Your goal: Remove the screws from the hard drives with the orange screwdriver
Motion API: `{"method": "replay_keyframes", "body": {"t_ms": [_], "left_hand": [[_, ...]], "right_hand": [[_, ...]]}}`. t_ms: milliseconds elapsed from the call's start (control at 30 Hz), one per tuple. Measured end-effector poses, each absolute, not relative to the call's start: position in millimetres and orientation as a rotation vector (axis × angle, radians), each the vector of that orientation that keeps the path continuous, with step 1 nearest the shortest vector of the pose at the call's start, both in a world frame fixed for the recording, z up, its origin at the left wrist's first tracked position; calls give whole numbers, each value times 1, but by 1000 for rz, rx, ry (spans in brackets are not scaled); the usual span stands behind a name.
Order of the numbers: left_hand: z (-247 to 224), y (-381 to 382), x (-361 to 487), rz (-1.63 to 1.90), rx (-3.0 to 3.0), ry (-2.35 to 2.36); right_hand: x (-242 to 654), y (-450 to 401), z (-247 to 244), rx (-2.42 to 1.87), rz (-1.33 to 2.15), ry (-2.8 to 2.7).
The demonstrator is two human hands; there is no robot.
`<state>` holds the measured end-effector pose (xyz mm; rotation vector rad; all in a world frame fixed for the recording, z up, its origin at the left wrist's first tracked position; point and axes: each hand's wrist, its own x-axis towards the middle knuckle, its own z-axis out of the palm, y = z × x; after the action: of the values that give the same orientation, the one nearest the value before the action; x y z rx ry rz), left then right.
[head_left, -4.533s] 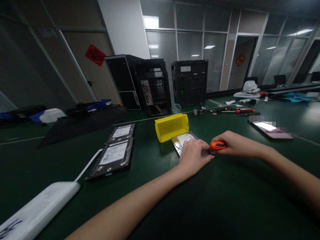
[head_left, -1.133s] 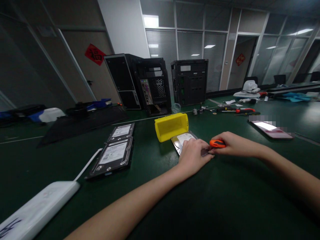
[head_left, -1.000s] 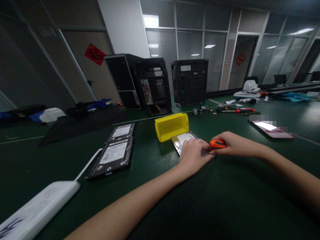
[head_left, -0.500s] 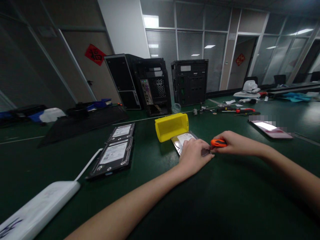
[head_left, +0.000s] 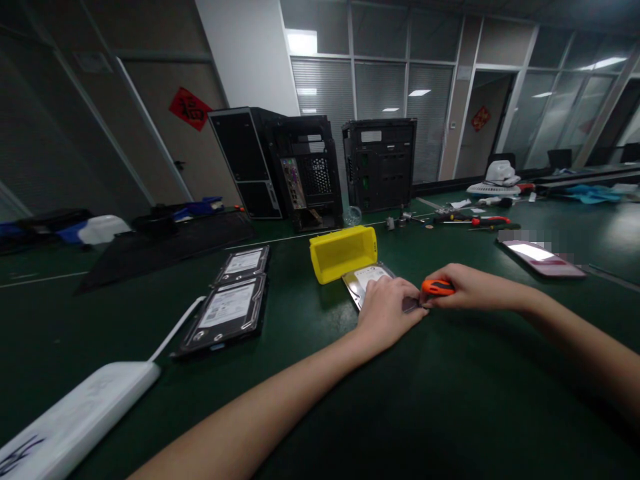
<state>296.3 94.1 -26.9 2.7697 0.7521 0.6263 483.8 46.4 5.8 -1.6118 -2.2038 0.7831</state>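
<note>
A hard drive (head_left: 358, 280) with a silver cover and white label lies on the green table, partly hidden by my left hand (head_left: 387, 308). The fingers of that hand press over the drive and grip its near right part. My right hand (head_left: 456, 287) is wrapped round an orange and black screwdriver (head_left: 438, 287), its tip at the drive's right edge beside my left fingertips. The exact contact of the tip is too small to make out. A yellow plastic bin (head_left: 345, 253) lies on its side, touching or just behind the drive's far end.
Two more hard drives (head_left: 227, 307) lie to the left, near a white power strip (head_left: 100, 407). Black computer cases (head_left: 383, 163) stand at the back. Pliers (head_left: 490, 221) and small tools lie behind my right hand, and a phone (head_left: 543, 259) rests at the right.
My right hand shows a very slight shift on the orange screwdriver handle. My left hand and the hard drive stay in place.
</note>
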Motion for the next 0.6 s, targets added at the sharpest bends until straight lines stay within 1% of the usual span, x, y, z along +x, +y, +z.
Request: {"method": "replay_keyframes", "body": {"t_ms": [300,600], "left_hand": [[-28,94,297,651,2784,762],[-28,94,297,629,2791,781]], "right_hand": [[485,46,7,-1597,768,-2256],[482,46,10,-1600,673,-2250]]}}
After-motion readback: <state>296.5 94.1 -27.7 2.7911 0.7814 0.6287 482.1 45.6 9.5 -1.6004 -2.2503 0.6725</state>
